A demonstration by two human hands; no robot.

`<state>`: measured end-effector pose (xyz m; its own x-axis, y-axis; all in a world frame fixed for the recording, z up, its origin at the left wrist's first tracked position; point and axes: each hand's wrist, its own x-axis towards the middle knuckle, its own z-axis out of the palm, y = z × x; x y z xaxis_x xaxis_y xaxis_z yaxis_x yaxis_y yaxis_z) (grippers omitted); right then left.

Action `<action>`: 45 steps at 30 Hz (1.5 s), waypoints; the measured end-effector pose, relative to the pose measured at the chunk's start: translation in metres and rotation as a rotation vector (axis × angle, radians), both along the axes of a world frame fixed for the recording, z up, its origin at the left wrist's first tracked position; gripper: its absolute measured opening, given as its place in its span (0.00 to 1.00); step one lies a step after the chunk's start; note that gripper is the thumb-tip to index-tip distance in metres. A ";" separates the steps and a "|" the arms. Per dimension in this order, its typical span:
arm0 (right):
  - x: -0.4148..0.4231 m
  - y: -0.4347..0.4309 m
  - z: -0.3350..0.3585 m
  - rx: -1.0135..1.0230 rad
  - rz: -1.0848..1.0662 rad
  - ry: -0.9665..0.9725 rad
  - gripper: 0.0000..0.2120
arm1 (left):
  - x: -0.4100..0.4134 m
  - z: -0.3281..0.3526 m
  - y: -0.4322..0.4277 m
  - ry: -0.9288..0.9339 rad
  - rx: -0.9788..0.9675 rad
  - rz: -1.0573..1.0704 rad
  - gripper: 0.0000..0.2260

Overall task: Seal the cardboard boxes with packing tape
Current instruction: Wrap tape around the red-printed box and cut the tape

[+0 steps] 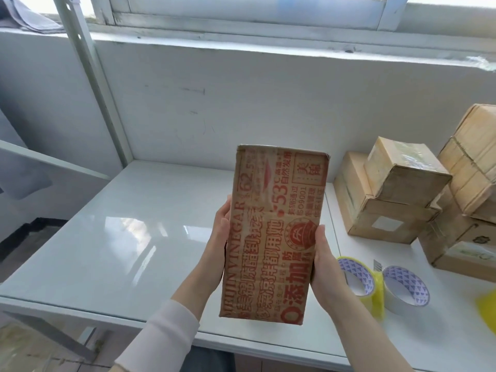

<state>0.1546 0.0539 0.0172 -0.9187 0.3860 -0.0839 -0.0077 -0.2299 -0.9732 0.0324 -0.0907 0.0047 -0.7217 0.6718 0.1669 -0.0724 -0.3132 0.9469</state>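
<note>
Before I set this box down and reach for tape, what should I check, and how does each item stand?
1. Grip on the box: ok; left hand and right hand hold its long sides.
2. Landing spot: ok; bare table shows left of the box.
3. Tape nearby: ok; the yellow roll and white roll lie by the right hand.
4. Open seam facing up: cannot tell; only a printed face shows.
5. Loose tape end findable: cannot tell.

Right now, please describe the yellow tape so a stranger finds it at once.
On the table, look right of the red-printed box. Two rolls lie there. The yellow tape is beside the right hand; the other roll is white.
</note>
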 end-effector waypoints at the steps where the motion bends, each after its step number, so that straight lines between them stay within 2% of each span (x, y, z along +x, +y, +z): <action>1: 0.000 0.001 -0.001 0.005 -0.007 0.020 0.32 | 0.000 -0.001 0.000 0.017 -0.001 0.005 0.35; 3: -0.001 0.003 0.000 0.017 -0.030 0.077 0.30 | -0.002 0.002 0.000 0.042 -0.036 0.044 0.37; 4: -0.001 0.004 0.003 0.031 -0.043 0.097 0.30 | -0.003 0.004 0.000 0.044 -0.060 0.074 0.34; 6: -0.005 0.008 0.010 0.080 -0.082 0.115 0.24 | -0.008 0.013 0.003 0.024 -0.066 0.119 0.22; 8: -0.009 0.013 0.016 0.110 -0.145 0.125 0.22 | -0.010 0.023 0.004 -0.010 -0.025 0.146 0.14; 11: -0.012 0.016 0.019 0.029 -0.192 0.090 0.21 | -0.009 0.029 0.006 -0.039 0.021 0.133 0.17; 14: -0.010 0.014 0.031 -0.003 -0.114 0.071 0.26 | -0.007 0.037 0.004 -0.070 0.013 0.129 0.21; 17: -0.005 0.011 0.057 0.079 -0.046 0.097 0.34 | -0.006 0.062 0.000 -0.039 0.000 0.080 0.26; 20: -0.010 0.010 0.087 0.228 -0.084 0.085 0.41 | -0.006 0.096 -0.005 -0.026 -0.060 0.041 0.30; 21: -0.012 0.009 0.095 0.264 -0.096 0.067 0.40 | -0.009 0.104 -0.002 -0.009 -0.088 0.035 0.31; 24: -0.012 0.004 0.105 0.309 -0.167 0.079 0.23 | -0.006 0.111 -0.002 0.028 -0.112 0.047 0.29; 27: 0.004 0.002 0.096 0.309 -0.174 0.154 0.19 | 0.009 0.105 -0.004 0.081 -0.071 0.069 0.27; 30: 0.022 -0.002 0.082 0.269 -0.129 0.195 0.25 | 0.025 0.081 -0.014 0.126 -0.013 0.058 0.33; 32: 0.034 -0.008 0.069 0.341 -0.132 0.152 0.33 | 0.035 0.060 -0.020 0.176 -0.008 0.033 0.31; 34: 0.046 -0.016 0.048 0.443 -0.153 0.111 0.33 | 0.046 0.039 -0.030 0.233 -0.028 0.011 0.31; 37: 0.067 -0.026 0.006 0.524 -0.158 0.077 0.36 | 0.060 0.004 -0.046 0.307 -0.098 -0.053 0.36; 40: 0.083 -0.030 -0.030 0.477 -0.135 0.036 0.44 | 0.073 -0.027 -0.055 0.266 -0.173 -0.109 0.40; 45: 0.093 -0.031 -0.060 0.458 -0.073 -0.095 0.49 | 0.079 -0.051 -0.060 0.218 -0.242 -0.183 0.45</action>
